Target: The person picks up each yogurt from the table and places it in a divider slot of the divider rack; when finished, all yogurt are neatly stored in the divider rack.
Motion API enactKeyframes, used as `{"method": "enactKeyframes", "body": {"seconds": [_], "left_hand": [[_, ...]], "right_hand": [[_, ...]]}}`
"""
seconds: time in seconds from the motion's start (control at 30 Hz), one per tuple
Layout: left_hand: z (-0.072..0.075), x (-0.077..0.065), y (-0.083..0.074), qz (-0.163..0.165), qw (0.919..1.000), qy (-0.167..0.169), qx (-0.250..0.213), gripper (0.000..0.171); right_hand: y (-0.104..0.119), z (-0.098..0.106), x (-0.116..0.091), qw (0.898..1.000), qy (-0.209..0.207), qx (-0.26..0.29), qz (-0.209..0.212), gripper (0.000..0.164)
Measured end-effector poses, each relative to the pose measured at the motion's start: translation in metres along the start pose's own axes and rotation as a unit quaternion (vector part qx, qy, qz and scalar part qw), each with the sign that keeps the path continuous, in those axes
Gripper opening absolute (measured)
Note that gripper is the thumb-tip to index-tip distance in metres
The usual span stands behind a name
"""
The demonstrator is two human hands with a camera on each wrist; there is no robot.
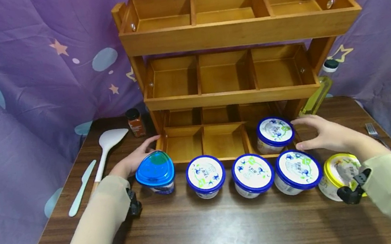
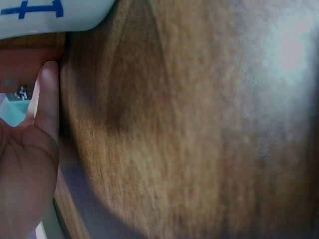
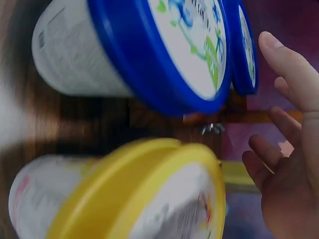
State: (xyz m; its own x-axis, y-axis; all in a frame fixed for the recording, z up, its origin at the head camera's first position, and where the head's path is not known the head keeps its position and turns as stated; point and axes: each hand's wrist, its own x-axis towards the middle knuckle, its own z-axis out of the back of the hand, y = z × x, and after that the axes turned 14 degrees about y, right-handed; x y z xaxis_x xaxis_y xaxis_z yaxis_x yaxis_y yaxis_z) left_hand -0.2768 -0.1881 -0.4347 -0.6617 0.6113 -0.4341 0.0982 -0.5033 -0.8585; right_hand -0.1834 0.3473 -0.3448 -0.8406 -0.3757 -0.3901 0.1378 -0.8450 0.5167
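My left hand is at the lower left side of the wooden shelf, fingers extended, fingertips touching its side. In the left wrist view the thumb lies straight against the wood. A blue-lidded, rounded-triangle container stands just in front of this hand. A white tub with a blue lid sits in the bottom right compartment. Beside it my right hand hovers with fingers spread, holding nothing; whether a fingertip touches the tub or shelf I cannot tell.
Three more blue-lidded tubs line the shelf's front, with a yellow-lidded tub at right. Left lie a white spatula and pale knife, near a spice jar. An oil bottle and fork are right.
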Motion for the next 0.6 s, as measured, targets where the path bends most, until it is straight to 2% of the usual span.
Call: {"method": "enactKeyframes", "body": {"seconds": [0.27,0.43,0.6], "left_hand": [[-0.005,-0.012,-0.019,0.001,0.9998,0.011,-0.014,0.068],[-0.001,-0.003,-0.006,0.004,1.0,0.002,-0.003,0.067],[-0.001,-0.002,-0.001,-0.002,0.9999,-0.004,0.011,0.066]], "right_hand": [[-0.015,-0.002,-0.023,0.999,0.02,0.017,-0.023,0.08],[-0.025,-0.004,-0.035,0.999,0.024,0.006,-0.023,0.079],[-0.034,-0.006,-0.047,1.0,0.023,0.008,0.007,0.072]]}}
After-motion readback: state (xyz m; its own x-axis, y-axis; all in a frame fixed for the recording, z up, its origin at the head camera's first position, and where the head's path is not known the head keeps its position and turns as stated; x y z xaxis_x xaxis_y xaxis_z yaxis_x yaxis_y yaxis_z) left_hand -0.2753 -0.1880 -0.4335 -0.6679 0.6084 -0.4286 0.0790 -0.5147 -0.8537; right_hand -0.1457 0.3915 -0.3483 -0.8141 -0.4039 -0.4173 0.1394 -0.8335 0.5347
